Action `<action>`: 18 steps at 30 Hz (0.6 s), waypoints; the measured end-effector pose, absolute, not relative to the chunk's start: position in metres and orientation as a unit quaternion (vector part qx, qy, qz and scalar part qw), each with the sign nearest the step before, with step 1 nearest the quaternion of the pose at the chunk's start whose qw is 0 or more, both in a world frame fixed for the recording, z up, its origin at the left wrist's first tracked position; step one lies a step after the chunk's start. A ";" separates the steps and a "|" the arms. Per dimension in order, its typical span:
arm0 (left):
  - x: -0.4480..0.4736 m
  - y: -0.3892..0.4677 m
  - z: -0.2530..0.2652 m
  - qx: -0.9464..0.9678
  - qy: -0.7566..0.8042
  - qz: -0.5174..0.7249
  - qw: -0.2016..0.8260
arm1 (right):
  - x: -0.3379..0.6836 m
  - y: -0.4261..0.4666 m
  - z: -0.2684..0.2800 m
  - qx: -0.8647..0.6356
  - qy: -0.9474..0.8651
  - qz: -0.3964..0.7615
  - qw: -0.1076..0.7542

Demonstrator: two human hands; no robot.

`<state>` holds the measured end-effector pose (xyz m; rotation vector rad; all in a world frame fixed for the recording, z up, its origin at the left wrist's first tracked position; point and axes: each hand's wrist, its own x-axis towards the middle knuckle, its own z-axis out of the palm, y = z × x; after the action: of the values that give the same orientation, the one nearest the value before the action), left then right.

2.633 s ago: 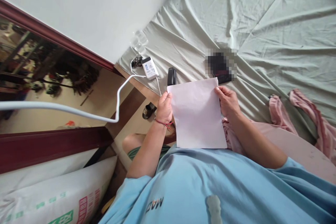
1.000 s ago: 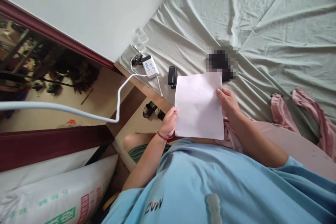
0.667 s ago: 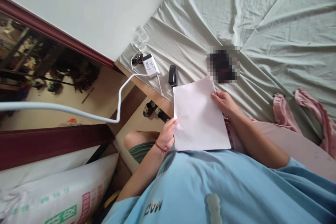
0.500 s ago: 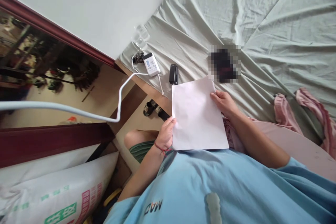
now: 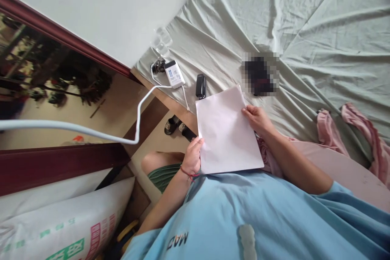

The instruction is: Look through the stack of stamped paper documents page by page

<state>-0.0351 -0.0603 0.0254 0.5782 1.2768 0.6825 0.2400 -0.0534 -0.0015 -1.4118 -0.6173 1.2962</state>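
Observation:
Blank white paper (image 5: 228,134) lies between my two hands in front of my blue shirt; whether it is one sheet or a stack I cannot tell. My left hand (image 5: 192,156) pinches its left edge, thumb on top. On the opposite edge, my right hand (image 5: 258,120) grips it with the thumb above and the fingers underneath. Just beyond the paper's top left corner stands a black stapler (image 5: 200,85) on the bed sheet. Past the top right corner is a dark object (image 5: 260,75), blurred out by pixels.
A white power bank (image 5: 174,74) with cables lies near the bed's wooden edge, beside clear plastic cups (image 5: 161,40). A white cable (image 5: 76,128) crosses the left side. Pink cloth (image 5: 332,134) lies right. White printed sacks (image 5: 67,215) stand lower left. Slippers (image 5: 171,125) are on the floor.
The paper has turned slightly, its upper end shifting a little left and up. Both hands keep hold of it, and the right hand has moved slightly left.

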 end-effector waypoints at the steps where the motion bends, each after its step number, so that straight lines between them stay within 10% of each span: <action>1: -0.035 -0.059 0.025 0.263 0.574 0.307 0.712 | 0.240 -0.053 -0.002 -0.595 -0.265 0.545 0.528; 18: -0.004 0.109 0.014 0.534 0.682 0.256 0.430 | 0.243 -0.050 0.004 -0.662 -0.301 0.533 0.432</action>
<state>-0.0039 0.1091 0.0139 1.3325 1.7017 0.6378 0.2431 -0.0502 0.0040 -1.6491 -0.7510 1.3296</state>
